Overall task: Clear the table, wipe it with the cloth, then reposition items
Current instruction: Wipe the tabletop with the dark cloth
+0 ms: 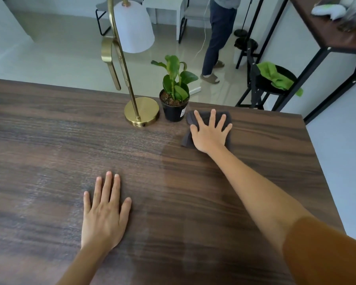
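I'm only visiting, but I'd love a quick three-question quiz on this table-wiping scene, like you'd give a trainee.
1. True or false: the right hand presses flat on the dark cloth.
2. What stands nearest the cloth? A) the potted plant B) the brass lamp C) the left hand
3. Fill in: the left hand rests open on the bare ____.

Key
1. True: fingers spread, palm down on the cloth.
2. A: the plant's black pot sits just beside the cloth, the lamp base beyond it.
3. Table: it holds nothing.
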